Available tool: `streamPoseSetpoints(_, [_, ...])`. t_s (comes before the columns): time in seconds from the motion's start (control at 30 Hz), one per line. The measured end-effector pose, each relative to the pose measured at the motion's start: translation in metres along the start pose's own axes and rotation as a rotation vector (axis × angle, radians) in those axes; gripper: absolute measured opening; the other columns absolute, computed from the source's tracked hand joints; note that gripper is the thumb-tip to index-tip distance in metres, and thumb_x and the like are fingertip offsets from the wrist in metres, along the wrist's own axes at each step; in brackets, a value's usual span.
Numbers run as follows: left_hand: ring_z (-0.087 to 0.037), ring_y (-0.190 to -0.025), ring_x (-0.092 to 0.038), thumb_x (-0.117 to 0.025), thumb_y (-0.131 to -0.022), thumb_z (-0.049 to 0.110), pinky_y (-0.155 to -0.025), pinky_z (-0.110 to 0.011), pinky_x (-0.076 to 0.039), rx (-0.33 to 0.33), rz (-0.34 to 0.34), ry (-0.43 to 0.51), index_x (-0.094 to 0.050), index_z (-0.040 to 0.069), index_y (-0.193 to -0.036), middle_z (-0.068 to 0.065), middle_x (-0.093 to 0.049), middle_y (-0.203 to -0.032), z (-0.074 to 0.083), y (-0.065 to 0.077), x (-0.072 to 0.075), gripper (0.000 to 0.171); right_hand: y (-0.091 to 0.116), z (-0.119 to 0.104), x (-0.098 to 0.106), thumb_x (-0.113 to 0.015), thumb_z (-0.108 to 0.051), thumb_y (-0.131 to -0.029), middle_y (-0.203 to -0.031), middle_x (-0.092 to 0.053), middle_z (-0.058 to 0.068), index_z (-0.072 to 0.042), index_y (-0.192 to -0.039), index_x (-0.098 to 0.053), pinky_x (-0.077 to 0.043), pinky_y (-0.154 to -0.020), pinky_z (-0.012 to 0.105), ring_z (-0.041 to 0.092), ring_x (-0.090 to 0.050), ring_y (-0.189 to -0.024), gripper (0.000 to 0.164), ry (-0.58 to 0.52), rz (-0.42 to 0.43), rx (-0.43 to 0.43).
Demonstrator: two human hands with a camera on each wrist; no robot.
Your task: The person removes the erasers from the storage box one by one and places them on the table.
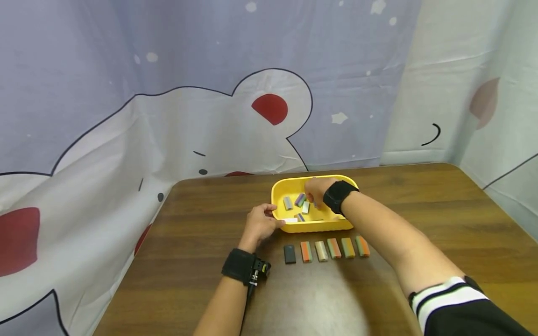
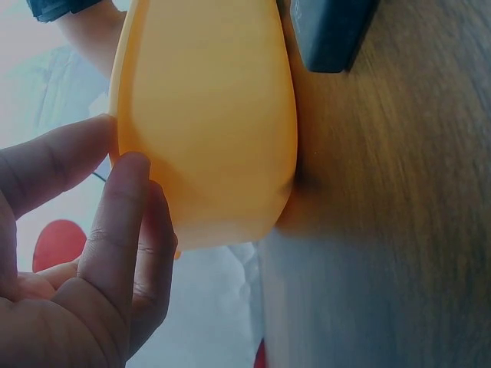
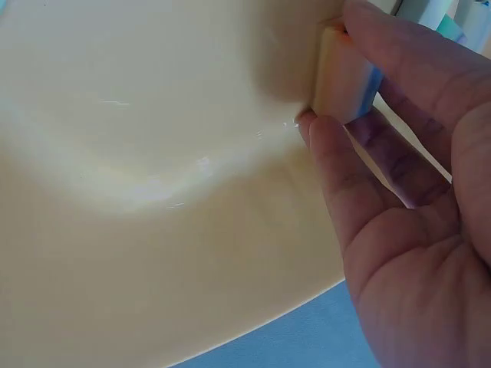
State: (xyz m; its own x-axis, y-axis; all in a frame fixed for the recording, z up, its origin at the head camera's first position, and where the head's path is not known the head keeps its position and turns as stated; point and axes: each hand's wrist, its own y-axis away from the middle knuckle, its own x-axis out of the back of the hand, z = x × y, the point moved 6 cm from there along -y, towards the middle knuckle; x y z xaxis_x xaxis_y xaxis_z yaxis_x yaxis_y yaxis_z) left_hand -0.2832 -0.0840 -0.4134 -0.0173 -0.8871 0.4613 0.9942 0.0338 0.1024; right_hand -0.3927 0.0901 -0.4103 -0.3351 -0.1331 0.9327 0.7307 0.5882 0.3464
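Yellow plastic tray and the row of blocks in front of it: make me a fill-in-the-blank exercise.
The hand inside the yellow plastic tray is the person's ____.
Including the small dark rectangular block, the row has ____ blocks.
In the head view, this block sits at the row's ____ end.
Missing words: right; six; left

Head view high, wrist views close, tray (image 1: 319,227) in each.

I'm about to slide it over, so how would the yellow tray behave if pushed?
The yellow tray looks thin-walled, so it is probably light for its size. Its low, broad shape should make tipping unlikely. The loose blocks scattered inside may slide about if it is jerked.
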Motion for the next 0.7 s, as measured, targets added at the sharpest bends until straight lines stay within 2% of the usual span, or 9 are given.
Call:
streamPoseSetpoints(0.07, [-0.021,-0.085,-0.061,-0.082,-0.076,0.005,-0.068,-0.03,-0.052,-0.001,0.003,0.001,-0.061,-0.001,-0.121,-0.013,-0.06,-0.103,0.0,0.0,0.0,0.05,0.001,0.0,0.0,-0.075,0.005,-0.074,-0.069,-0.05,-0.003,-0.014,-0.069,-0.062,-0.033,-0.054,0.027,0.014,-0.039,-0.061,0.023,-0.002,0.011,0.003])
streamPoseSetpoints(0.17, [-0.021,-0.086,-0.062,-0.082,-0.076,0.006,-0.068,-0.03,-0.052,-0.004,0.001,0.0,-0.061,-0.001,-0.122,-0.014,-0.06,-0.106,0.0,0.0,0.0,0.051,0.001,0.0,-0.001,-0.07,0.009,-0.073,-0.06,-0.033,-0.004,-0.017,-0.058,-0.047,-0.024,-0.051,0.027,0.013,-0.026,-0.055,0.037,-0.012,0.016,0.015])
streamPoseSetpoints(0.23, [-0.021,-0.086,-0.063,-0.082,-0.076,0.006,-0.068,-0.03,-0.051,-0.001,0.002,0.0,-0.062,-0.001,-0.121,-0.014,-0.06,-0.106,-0.001,0.0,0.0,0.051,0.001,0.0,-0.002,-0.067,0.01,-0.073,-0.059,-0.023,-0.004,-0.018,-0.057,-0.038,-0.019,-0.05,0.029,0.014,-0.018,-0.054,0.044,-0.024,0.012,0.028])
streamPoseSetpoints(0.3, [-0.021,-0.087,-0.063,-0.082,-0.075,0.006,-0.068,-0.029,-0.051,0.001,0.004,-0.004,-0.062,-0.001,-0.121,-0.014,-0.06,-0.106,-0.001,-0.001,0.001,0.051,0.0,0.001,-0.001,-0.065,0.01,-0.073,-0.059,-0.021,-0.005,-0.019,-0.057,-0.038,-0.019,-0.05,0.028,0.013,-0.018,-0.053,0.043,-0.031,0.01,0.033])
streamPoseSetpoints(0.5, [-0.022,-0.09,-0.061,-0.082,-0.075,0.007,-0.07,-0.031,-0.051,0.001,-0.004,-0.011,-0.062,-0.001,-0.121,-0.012,-0.059,-0.107,-0.001,0.0,-0.001,0.051,0.006,0.003,0.003,-0.068,0.007,-0.076,-0.061,-0.041,-0.003,-0.013,-0.063,-0.059,-0.029,-0.052,0.026,0.014,-0.034,-0.056,0.025,-0.04,0.03,0.034])
streamPoseSetpoints(0.6, [-0.023,-0.09,-0.061,-0.082,-0.075,0.007,-0.071,-0.031,-0.052,-0.002,-0.007,-0.004,-0.062,-0.001,-0.122,-0.013,-0.059,-0.107,0.0,-0.001,-0.001,0.051,0.012,0.004,0.011,-0.072,0.004,-0.077,-0.075,-0.057,-0.001,-0.01,-0.08,-0.07,-0.041,-0.06,0.026,0.015,-0.047,-0.066,0.014,-0.056,0.044,0.019])
streamPoseSetpoints(0.7, [-0.023,-0.089,-0.062,-0.082,-0.076,0.007,-0.071,-0.031,-0.052,0.003,-0.003,-0.002,-0.061,-0.001,-0.122,-0.015,-0.059,-0.108,0.0,-0.001,0.001,0.051,0.019,0.001,0.02,-0.073,0.001,-0.08,-0.098,-0.065,0.003,-0.008,-0.1,-0.072,-0.049,-0.073,0.03,0.018,-0.055,-0.081,0.023,-0.085,0.053,0.029])
